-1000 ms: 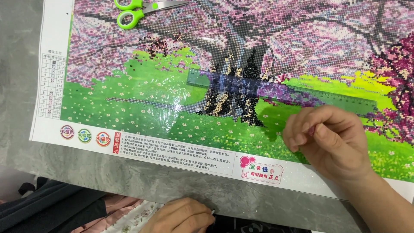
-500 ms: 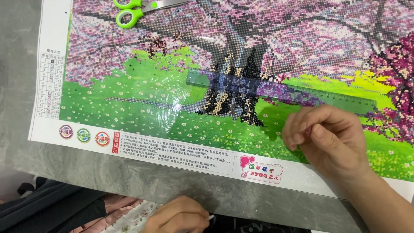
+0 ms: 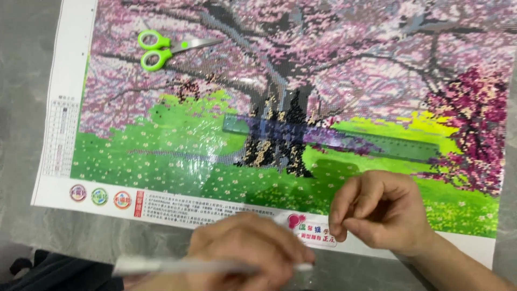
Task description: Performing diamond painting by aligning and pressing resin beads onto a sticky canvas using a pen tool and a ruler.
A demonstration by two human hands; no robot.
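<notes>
A diamond-painting canvas (image 3: 161,161) of a pink blossom tree over green grass lies on a grey surface. My left hand (image 3: 247,245) is at the canvas's bottom edge and grips a white pen-like stylus (image 3: 161,265), which lies sideways and looks blurred. To its right, my right hand (image 3: 382,215) rests over the lower border of the canvas with thumb and fingertips pinched together. Whether anything tiny sits in the pinch is not visible. A see-through green ruler (image 3: 388,144) lies across the tree trunk, above both hands.
Green-handled scissors (image 3: 161,47) lie on the canvas at upper left. A clear film (image 3: 199,145) covers part of the grass area. A colour chart (image 3: 60,137) runs down the white left margin. Dark clothing (image 3: 59,269) shows at bottom left.
My left hand rose from below the table edge onto the canvas's bottom border, bringing the white stylus into view. The right hand moved down and left. The view shifted, so the canvas appears lower.
</notes>
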